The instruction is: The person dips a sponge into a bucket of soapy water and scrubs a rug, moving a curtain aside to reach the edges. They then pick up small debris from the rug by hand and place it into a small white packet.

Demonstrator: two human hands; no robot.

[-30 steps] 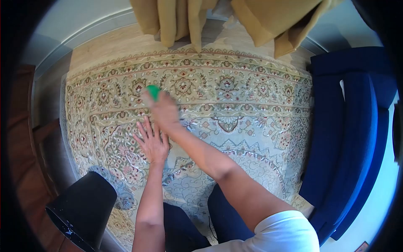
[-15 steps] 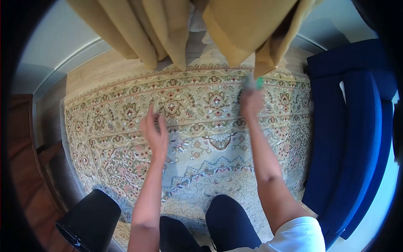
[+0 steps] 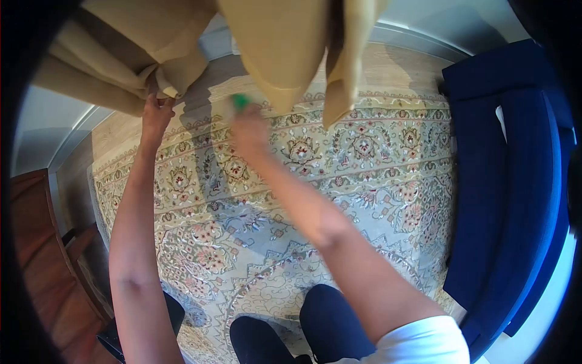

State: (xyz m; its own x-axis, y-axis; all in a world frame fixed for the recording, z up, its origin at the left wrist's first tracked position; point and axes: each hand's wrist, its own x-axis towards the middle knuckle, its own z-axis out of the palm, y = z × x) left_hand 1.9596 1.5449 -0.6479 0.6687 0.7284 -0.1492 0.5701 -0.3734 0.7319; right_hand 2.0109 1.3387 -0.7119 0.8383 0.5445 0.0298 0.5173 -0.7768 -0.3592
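Note:
At the upper left, my left hand (image 3: 159,114) pinches the bottom edge of a tan curtain (image 3: 118,67) and holds it out over the floor. My right hand (image 3: 250,133) is smeared by motion, closed round a small object with a bright green part (image 3: 240,101); its kind is too blurred to make out. This hand is above the rug's far border, between the gripped curtain and a second hanging tan curtain panel (image 3: 279,48). The right hand does not appear to touch either panel.
A patterned rug (image 3: 267,291) covers most of the wood floor (image 3: 388,64). To the right stands a dark blue sofa (image 3: 479,200). Brown furniture (image 3: 48,242) lines the left side, with a black bin (image 3: 109,343) partly hidden behind my left forearm.
My left hand, open over the rug before, has moved up and left and taken hold of the curtain. The right hand has swung left with the green object. The curtain panels have shifted left.

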